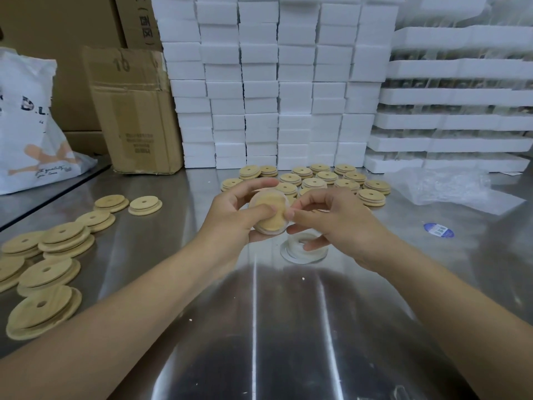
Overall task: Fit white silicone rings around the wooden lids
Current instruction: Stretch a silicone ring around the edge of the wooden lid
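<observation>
Fitting ring (271,232) onto lid (271,223).
Held in left hand (227,217); right hand (334,220) pinches ring, seemingly at lid's nearer edge.

Head camera looks forward and down, close over the steel table (161,249).

Packing workshop; steel worktable (288,327), stacked foam blocks (274,82), cardboard cartons (135,111), loose wooden lids (314,180)

Roughly thirty lids (151,205); two hands (230,219).
</observation>
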`<control>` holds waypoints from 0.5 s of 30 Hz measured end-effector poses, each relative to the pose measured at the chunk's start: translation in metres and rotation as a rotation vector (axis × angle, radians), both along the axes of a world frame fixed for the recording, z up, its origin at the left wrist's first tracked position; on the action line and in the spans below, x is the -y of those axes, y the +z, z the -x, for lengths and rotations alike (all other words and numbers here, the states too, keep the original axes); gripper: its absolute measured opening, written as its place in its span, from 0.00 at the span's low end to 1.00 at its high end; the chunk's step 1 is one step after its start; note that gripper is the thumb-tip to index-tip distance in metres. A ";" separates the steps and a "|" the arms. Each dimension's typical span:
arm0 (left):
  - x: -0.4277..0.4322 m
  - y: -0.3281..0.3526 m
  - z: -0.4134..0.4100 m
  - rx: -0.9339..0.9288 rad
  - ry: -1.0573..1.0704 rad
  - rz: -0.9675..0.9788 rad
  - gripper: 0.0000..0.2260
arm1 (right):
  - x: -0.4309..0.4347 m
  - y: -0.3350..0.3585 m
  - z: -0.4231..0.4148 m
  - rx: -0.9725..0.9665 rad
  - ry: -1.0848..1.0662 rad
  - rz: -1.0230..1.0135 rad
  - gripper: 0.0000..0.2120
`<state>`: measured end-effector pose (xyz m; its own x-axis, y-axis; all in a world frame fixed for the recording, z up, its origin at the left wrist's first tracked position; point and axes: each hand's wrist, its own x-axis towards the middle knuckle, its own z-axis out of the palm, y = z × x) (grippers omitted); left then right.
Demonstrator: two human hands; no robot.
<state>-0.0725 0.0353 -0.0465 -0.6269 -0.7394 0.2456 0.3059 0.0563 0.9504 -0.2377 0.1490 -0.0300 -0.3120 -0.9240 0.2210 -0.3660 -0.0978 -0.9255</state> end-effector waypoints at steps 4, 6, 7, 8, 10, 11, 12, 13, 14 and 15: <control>-0.002 0.000 -0.001 0.060 0.034 0.105 0.12 | 0.002 -0.003 -0.002 -0.054 -0.057 0.046 0.05; -0.002 -0.001 -0.001 0.090 0.090 0.197 0.09 | 0.004 -0.004 -0.003 -0.116 -0.076 0.068 0.06; -0.002 -0.002 -0.001 0.104 0.109 0.236 0.08 | 0.005 -0.005 -0.004 -0.151 -0.090 0.084 0.07; -0.001 -0.003 0.000 0.115 0.117 0.268 0.07 | 0.006 -0.007 -0.005 -0.190 -0.111 0.100 0.07; 0.000 -0.003 -0.001 0.132 0.115 0.299 0.07 | 0.007 -0.008 -0.007 -0.271 -0.166 0.118 0.08; 0.001 -0.003 -0.001 0.134 0.108 0.294 0.07 | 0.007 -0.007 -0.007 -0.293 -0.184 0.117 0.09; 0.002 -0.003 -0.002 0.130 0.095 0.278 0.08 | 0.006 -0.005 -0.007 -0.292 -0.187 0.107 0.08; 0.002 -0.002 -0.002 0.121 0.075 0.258 0.08 | 0.006 -0.003 -0.006 -0.269 -0.180 0.092 0.07; 0.003 -0.001 -0.002 0.113 0.054 0.245 0.08 | 0.005 -0.001 -0.004 -0.238 -0.170 0.074 0.07; 0.003 -0.001 -0.003 0.110 0.037 0.242 0.08 | 0.004 0.001 -0.002 -0.210 -0.160 0.061 0.06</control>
<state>-0.0696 0.0322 -0.0471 -0.6329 -0.6907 0.3497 0.1951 0.2948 0.9354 -0.2361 0.1451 -0.0290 -0.3941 -0.8500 0.3496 -0.5644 -0.0763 -0.8219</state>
